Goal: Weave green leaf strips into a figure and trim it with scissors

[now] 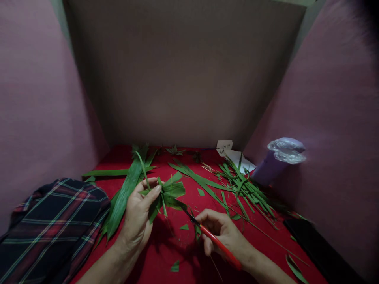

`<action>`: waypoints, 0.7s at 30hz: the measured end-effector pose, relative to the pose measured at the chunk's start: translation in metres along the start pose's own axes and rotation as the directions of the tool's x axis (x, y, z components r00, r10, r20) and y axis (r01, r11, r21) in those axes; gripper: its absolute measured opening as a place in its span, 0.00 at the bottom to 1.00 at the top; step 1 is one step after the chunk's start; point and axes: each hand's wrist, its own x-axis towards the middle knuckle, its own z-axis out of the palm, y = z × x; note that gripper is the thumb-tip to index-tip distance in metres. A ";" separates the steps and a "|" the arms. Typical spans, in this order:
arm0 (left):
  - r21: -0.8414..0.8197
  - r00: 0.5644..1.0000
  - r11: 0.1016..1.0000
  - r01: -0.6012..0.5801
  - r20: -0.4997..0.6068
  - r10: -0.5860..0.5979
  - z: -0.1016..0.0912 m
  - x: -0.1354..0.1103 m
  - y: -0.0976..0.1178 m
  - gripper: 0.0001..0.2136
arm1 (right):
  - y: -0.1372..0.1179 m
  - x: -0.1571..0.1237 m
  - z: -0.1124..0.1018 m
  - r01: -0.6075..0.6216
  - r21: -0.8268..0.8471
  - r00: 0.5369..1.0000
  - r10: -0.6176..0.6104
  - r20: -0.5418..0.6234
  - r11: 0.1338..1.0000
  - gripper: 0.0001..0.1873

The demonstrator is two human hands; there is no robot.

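My left hand (139, 213) pinches a small folded bundle of green leaf strips (168, 193) between thumb and fingers, just above the red cloth. My right hand (220, 232) is closed around red-handled scissors (216, 242). The dark blades point up and left, with their tip touching the lower edge of the bundle. Small green offcuts (185, 227) lie on the cloth under both hands.
The red cloth (166, 252) carries long whole leaves (124, 193) at left and a pile of cut strips (245, 189) at right. A plaid cloth (50, 225) lies far left, a purple cup (275, 161) wrapped in plastic far right. White paper (225, 148) lies at the back; a dark flat object (319, 248) lies right.
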 end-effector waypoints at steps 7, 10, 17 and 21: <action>0.001 1.000 1.000 0.000 0.016 0.000 -0.001 -0.001 0.001 0.16 | -0.010 -0.010 0.001 0.140 -0.396 0.990 -0.138 0.034 0.907 0.16; -0.010 1.000 1.000 0.004 0.014 -0.003 0.000 -0.001 0.002 0.16 | -0.014 -0.013 0.002 0.210 -0.497 0.977 -0.205 0.066 0.842 0.15; -0.015 1.000 1.000 -0.013 0.016 0.013 0.002 -0.001 0.003 0.17 | -0.012 -0.012 0.001 0.193 -0.532 0.977 -0.212 0.027 0.824 0.15; -0.020 1.000 1.000 -0.021 0.014 0.021 0.002 -0.001 0.003 0.17 | -0.014 -0.011 0.004 0.171 -0.526 0.977 -0.212 -0.018 0.833 0.15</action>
